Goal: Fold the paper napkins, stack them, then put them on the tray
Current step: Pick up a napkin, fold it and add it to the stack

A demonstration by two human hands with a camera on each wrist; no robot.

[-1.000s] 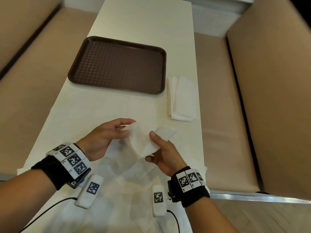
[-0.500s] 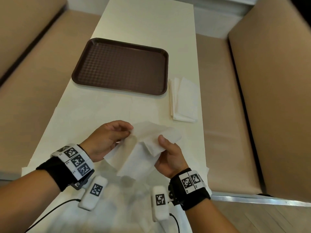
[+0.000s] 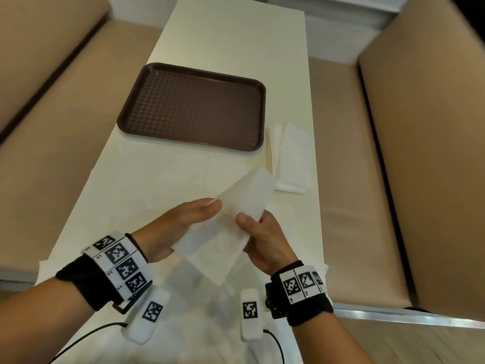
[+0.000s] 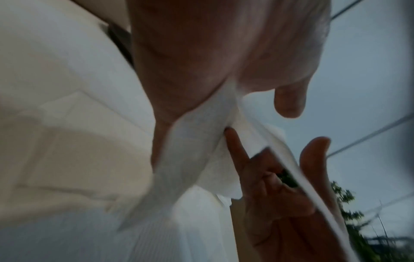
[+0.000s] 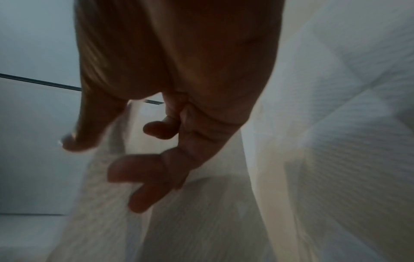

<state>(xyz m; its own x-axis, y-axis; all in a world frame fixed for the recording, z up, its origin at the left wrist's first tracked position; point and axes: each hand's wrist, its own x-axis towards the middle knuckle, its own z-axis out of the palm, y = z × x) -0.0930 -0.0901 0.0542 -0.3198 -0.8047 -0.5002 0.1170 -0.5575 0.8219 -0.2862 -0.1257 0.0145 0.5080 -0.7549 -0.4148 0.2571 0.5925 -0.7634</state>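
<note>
A white paper napkin [image 3: 241, 206] is held in the air above the near part of the table, folded into a long strip that slants up to the right. My left hand [image 3: 189, 219] lies along its left edge with fingers stretched out; in the left wrist view the napkin [image 4: 201, 141] comes out pinched between thumb and fingers. My right hand [image 3: 258, 233] pinches the right edge, thumb on top. A stack of folded napkins [image 3: 291, 158] lies right of the brown tray [image 3: 194, 106], which holds nothing. The right wrist view shows curled fingers [image 5: 143, 170] against the paper.
Several unfolded napkins [image 3: 204, 298] lie spread on the cream table [image 3: 231, 40] beneath my wrists. Tan bench seats run along both sides, left bench [image 3: 52, 127] and right bench [image 3: 420, 153]. The table's right edge is close to the folded stack.
The napkin, hanging loosely folded below the hands before, now sticks up to the right as a flatter strip. My left fingers have straightened along it and both hands have risen a little.
</note>
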